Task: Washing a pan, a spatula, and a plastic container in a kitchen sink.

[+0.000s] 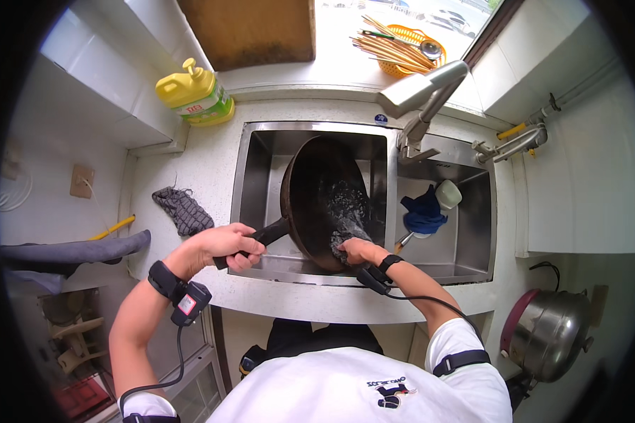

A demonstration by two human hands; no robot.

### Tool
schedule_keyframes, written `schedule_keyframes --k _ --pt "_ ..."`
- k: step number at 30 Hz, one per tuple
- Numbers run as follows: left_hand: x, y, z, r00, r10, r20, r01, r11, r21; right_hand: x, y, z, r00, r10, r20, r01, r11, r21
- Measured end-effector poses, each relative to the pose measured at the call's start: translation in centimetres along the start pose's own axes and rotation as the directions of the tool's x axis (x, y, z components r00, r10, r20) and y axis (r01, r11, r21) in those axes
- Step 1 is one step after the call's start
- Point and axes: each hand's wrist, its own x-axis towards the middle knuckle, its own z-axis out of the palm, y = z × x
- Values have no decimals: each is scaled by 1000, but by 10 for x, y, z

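Observation:
My left hand (232, 247) grips the black handle (270, 233) of a dark wok (312, 195). The wok leans on its side in the left basin (267, 174) of a steel double sink, its hollow turned to the right. At the wok's lower right rim, my right hand (357, 250) holds a grey scouring pad (339, 244) against the inner surface. The fingers partly cover the pad, so its exact kind is unclear. Wet whitish suds or water (349, 209) streak the metal above that hand.
A steel faucet (418, 113) rises behind the divider. The right basin (468, 227) holds a blue cloth (424, 214), a white bowl (448, 194) and a brush-like tool (404, 242). Left lie a grey checked cloth (184, 211) and a yellow pump jug (196, 95). An orange basket (402, 34) holds chopsticks and a ladle.

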Motion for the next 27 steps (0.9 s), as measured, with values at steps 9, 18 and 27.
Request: schedule_keyframes --k 9,18,27 --pt "-55 92 142 925 -93 -369 217 925 311 -69 -5 -46 883 31 -468 163 916 367" --pt "-88 87 130 932 -145 -332 193 974 118 -98 21 -81 804 120 -583 309 753 581" --pt "-21 -59 20 976 203 -82 -211 972 -106 -135 7 -85 796 122 -593 490 443 750"
